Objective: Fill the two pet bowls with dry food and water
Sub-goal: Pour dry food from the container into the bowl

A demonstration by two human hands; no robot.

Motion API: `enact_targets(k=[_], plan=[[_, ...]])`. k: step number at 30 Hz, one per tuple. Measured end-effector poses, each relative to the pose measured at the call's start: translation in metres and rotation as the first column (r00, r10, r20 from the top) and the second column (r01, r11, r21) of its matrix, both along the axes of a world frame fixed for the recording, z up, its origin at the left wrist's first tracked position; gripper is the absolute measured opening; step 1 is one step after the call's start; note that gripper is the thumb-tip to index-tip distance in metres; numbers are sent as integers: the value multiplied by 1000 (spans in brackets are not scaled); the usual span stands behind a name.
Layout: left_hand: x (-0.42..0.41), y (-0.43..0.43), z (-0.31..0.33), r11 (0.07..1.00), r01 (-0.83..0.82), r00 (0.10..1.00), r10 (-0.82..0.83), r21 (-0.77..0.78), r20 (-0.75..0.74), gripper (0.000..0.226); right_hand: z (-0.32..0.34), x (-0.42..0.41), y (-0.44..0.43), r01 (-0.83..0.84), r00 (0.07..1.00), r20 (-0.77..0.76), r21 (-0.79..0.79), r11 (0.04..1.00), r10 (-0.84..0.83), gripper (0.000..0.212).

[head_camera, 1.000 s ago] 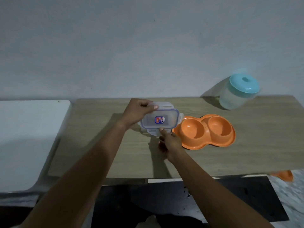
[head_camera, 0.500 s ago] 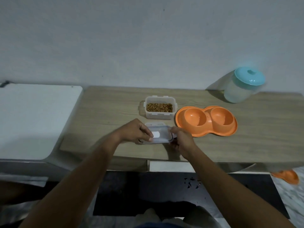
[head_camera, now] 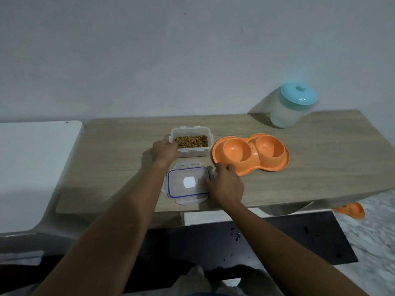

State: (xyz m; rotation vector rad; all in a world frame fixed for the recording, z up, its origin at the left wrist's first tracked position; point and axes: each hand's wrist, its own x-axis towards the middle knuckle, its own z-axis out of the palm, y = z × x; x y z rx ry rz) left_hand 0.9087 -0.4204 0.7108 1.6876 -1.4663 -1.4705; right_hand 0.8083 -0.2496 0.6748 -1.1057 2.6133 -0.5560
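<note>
Pale grey wall rises behind a wood-grain table (head_camera: 299, 180) whose long edge runs left to right across the head view. Near its middle sits a clear plastic food box (head_camera: 191, 144), rectangular, long side left to right, open on top and partly filled with brown dry food (head_camera: 191, 141). The left hand (head_camera: 165, 151) is wrapped around the box's left end, fingers over the rim. Just in front lies the box's lid (head_camera: 188, 183), flat on the table, clear with a blue seal line and a white label patch, long side also left to right. The right hand (head_camera: 226, 185) rests at the lid's right edge, fingers loosely bent and touching it, holding nothing. Right of the box lies the orange double pet bowl (head_camera: 251, 153), smooth plastic, peanut-shaped, long axis left to right, both round cups looking empty. At the far right corner stands a frosted water jug (head_camera: 288, 112) with a teal lid.
</note>
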Motion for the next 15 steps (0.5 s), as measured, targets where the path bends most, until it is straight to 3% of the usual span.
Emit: enact_targets(k=[3, 6, 9, 11, 13, 15], plan=[[8, 4, -3, 997, -79, 996, 79, 14, -28, 12, 7, -5, -3, 17, 990, 138, -122, 992, 0, 46], [5, 9, 8, 993, -113, 983, 117, 37, -141, 14, 25, -28, -10, 162, 923, 382, -268, 950, -50, 45], [-3, 14, 22, 992, -88, 956, 110, 93, -271, 14, 46, -50, -15, 379, 725, 685, -305, 874, -76, 41], [-11, 22, 34, 995, -51, 943, 76, 84, -325, 9, 59, -65, -13, 422, 553, 833, -267, 866, -12, 39], [-23, 33, 47, 997, -12, 933, 38, 74, -358, 8, 70, -80, -7, 422, 404, 912, -252, 871, 68, 36], [-34, 45, 56, 998, 19, 925, 8, 66, -380, 7, 77, -93, 1, 454, 323, 940, -258, 853, 112, 34]])
